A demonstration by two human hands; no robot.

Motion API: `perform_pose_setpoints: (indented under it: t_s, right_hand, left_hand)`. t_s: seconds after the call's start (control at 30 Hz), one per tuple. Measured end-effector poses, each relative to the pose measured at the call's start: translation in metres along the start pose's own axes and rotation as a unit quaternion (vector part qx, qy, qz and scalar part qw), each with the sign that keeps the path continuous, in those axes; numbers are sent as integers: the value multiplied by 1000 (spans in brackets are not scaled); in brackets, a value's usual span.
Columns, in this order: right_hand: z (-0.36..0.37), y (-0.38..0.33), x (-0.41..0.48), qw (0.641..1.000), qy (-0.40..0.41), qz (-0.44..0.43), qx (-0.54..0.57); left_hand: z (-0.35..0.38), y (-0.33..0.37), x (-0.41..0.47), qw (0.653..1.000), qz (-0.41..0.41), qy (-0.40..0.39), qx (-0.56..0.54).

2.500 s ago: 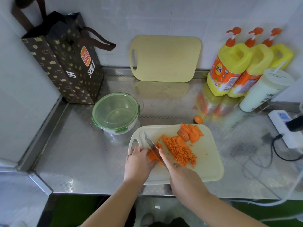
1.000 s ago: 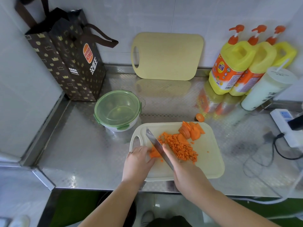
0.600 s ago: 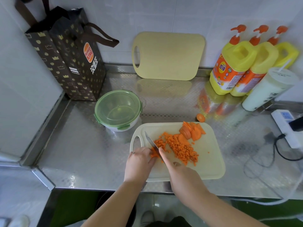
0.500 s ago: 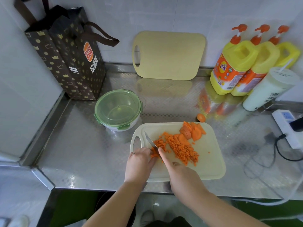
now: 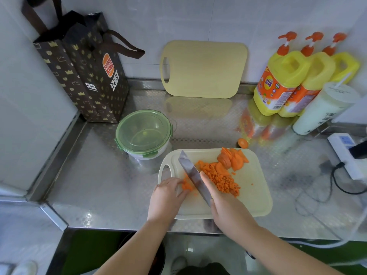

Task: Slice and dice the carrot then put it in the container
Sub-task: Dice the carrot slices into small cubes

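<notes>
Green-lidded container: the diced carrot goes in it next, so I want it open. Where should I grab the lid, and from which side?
Probably at the green latch tab on the near rim of the container, coming from the cutting board side. The lid is smooth, with no knob, and that tab faces you; other tabs sit round the rim.

White tiled wall (image 5: 198,16), steel counter (image 5: 99,185)
</notes>
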State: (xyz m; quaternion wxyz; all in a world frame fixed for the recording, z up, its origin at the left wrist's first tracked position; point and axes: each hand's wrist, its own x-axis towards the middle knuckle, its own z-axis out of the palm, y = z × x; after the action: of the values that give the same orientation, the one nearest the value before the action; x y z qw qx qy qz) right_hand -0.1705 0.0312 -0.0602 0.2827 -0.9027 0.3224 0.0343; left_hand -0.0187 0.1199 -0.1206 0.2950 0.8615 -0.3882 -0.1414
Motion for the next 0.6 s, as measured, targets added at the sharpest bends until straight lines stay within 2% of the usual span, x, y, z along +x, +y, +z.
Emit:
perform_pose_setpoints:
  t_s: [0.1,0.27,0.4,0.6]
  right_hand:
    - [2,-2,-4,998,-8,-8,-54]
    - [-5,-8,-7,999,1,6,-51]
    - [-9,-9,-8,999,6,12,-50]
    - [-2,-14,-12,997,4,-4,-83]
  left_hand:
    - [-5,2,3,999,-40,0,-20]
    - [0,7,15,995,-67,-52,57]
    - [2,9,21,992,-57,-80,81]
    - [-8,7,16,993,-55,-74,70]
